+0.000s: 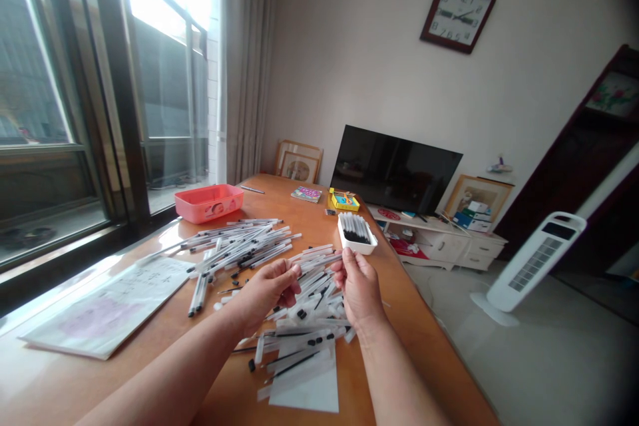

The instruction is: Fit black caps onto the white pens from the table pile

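Note:
Both hands hover over a spread of loose pen parts on the table. My left hand (279,285) is closed in a pinch; whatever it holds is too small to make out. My right hand (358,283) is also pinched, close to some clear pen barrels, and I cannot tell what is between its fingers. Beneath them lie translucent barrels, dark refills and small black caps (301,313). To the left is a heap of white pens with black ends (239,243). Beyond my right hand, a white tray (367,249) holds a row of pens.
A pink plastic box (202,212) stands near the window, with a large booklet (107,309) in front. Farther back are a small book (306,194) and a yellow box (344,200). White paper (319,386) lies under the near parts. The wooden table's edge (429,306) runs along the right.

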Demonstrator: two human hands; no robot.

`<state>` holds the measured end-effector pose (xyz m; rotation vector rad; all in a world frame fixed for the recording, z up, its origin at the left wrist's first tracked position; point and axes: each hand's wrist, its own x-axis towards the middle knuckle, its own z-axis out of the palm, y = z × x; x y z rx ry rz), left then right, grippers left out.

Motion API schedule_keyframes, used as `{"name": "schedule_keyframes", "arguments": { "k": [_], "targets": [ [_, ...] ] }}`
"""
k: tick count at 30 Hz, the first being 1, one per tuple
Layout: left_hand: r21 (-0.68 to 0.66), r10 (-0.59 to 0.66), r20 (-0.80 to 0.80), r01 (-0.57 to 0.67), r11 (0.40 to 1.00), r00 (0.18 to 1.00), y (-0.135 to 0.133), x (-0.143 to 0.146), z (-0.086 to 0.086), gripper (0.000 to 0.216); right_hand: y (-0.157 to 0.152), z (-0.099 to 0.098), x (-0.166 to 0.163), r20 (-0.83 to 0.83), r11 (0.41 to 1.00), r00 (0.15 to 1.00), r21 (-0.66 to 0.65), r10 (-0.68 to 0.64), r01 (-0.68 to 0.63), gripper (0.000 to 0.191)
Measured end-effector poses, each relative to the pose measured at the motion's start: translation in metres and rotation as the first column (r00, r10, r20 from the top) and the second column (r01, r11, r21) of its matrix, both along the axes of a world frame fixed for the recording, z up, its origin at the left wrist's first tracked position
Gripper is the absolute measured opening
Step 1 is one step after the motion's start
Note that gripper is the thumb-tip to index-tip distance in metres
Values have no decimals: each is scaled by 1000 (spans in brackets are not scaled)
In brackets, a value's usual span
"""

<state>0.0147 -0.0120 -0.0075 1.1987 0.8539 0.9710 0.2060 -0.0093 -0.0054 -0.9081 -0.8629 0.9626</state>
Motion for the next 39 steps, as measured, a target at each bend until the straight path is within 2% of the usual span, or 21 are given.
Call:
{"name": "schedule_keyframes", "arguments": {
  "k": [9,12,15,19,23,26,30,33,35,39],
  "targets": [
    [-33,17,-155,-22,999,988,4,-2,-4,57,2,-4,0,34,1000,999,16,24,-24,42],
    [-44,25,-109,-30,999,994,2,-3,-1,55,2,-5,1,38,1000,999,8,0,0,43],
    [17,-3,-42,3,1000,999,0,-3,1,47,3,-6,2,40,1000,999,1,-23,23,43],
    [2,-8,-63,8,1000,998,3,-3,-2,46,3,-6,3,40,1000,999,-2,-22,22,44],
    [-6,61,-116,-63,998,991,7,-6,-2,49,5,-4,8,48,999,998,9,-51,51,45],
    [30,126,-203,-122,992,971,9,-9,1,48,5,-4,14,162,992,978,11,-129,129,48],
    [99,174,-389,-146,984,905,12,-13,2,48,3,-3,20,417,974,880,70,-226,217,50],
    [176,207,-456,-140,974,866,14,-15,0,46,0,0,23,508,959,813,128,-283,254,48],
    [213,235,-467,-149,966,852,16,-17,-1,43,-1,2,25,504,948,803,155,-317,277,47],
    [249,329,-472,-235,940,818,22,-25,-2,35,1,3,27,398,947,859,146,-322,287,48]
  ]
}}
